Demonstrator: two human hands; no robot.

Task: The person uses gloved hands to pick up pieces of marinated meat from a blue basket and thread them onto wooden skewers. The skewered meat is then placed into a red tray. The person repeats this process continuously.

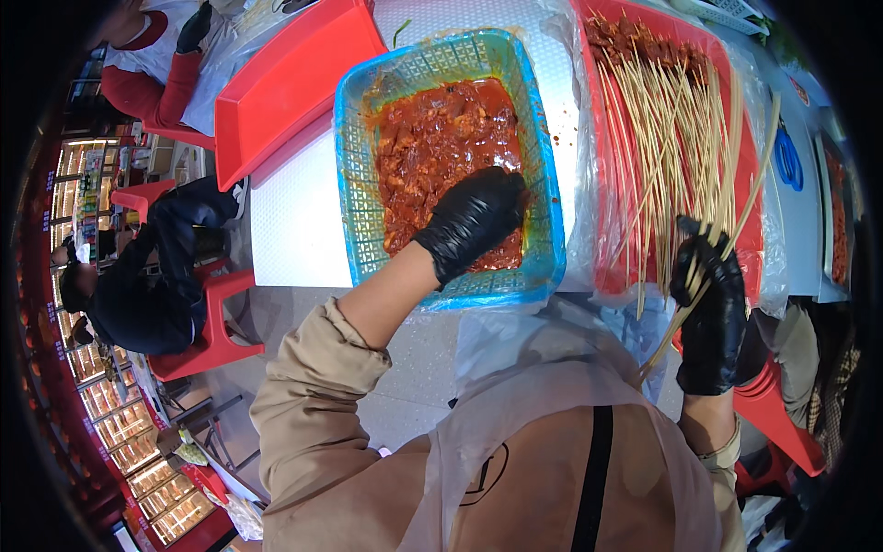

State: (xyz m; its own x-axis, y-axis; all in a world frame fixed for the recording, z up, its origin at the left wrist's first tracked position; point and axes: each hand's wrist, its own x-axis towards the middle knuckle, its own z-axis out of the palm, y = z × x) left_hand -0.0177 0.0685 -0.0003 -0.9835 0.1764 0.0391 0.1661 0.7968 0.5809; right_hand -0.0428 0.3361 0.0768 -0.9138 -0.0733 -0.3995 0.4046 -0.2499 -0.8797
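A black glove covers my left hand (476,224), which reaches into a plastic-lined blue basket (345,165). Its fingers point down at red sauced meat pieces (441,145), and their tips are hidden, so what they grip is unclear. My right hand (714,310), gloved in black too, is closed around a bundle of bamboo skewers (748,200) above the near right edge of a red tray (748,269). Skewered meat (641,45) lies at that tray's far end, its bare sticks (662,145) pointing towards me. Clear plastic film lines the tray.
Another red tray (290,90) stands left of the basket on the white table (296,241). Blue-handled scissors (788,159) lie at the right, near a tray of red food (837,214). Two people sit at the left, one on a red stool (214,324).
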